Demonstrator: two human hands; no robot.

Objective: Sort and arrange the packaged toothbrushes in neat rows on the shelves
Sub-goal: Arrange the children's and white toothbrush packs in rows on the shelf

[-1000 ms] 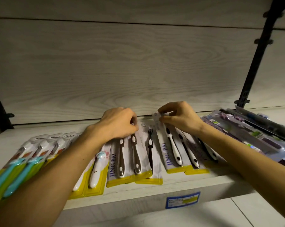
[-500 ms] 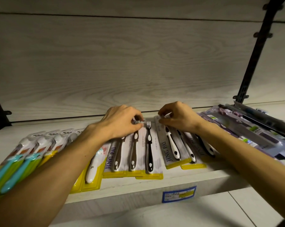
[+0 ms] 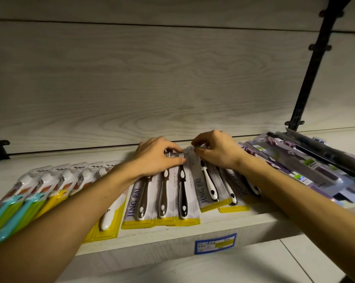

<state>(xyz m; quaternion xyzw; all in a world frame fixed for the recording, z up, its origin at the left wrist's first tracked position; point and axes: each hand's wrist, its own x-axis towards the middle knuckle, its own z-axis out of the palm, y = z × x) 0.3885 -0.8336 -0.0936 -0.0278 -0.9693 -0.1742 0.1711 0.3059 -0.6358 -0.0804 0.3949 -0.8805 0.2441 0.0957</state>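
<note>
Several yellow-edged JING PAI toothbrush packs lie side by side on the pale wooden shelf (image 3: 172, 235). My left hand (image 3: 154, 158) lies over the far ends of the left group of three packs (image 3: 162, 201), fingers and thumb curled round their tops. My right hand (image 3: 217, 152) pinches the top edge of the pack with a white-handled brush (image 3: 207, 186), which lies slightly slanted next to that group. Two more packs of this kind (image 3: 233, 201) sit partly under my right forearm.
Teal and green packs (image 3: 19, 205) fan out at the left, beside a yellow pack with a white handle (image 3: 109, 221). Purple packs (image 3: 307, 170) are piled loosely at the right. A blue price label (image 3: 215, 243) is on the shelf's front edge. A black bracket (image 3: 307, 88) rises at the right.
The three packs under my left hand have closed up, with their front edges now nearly level. My right hand has stayed on the top of its pack, which has barely shifted.
</note>
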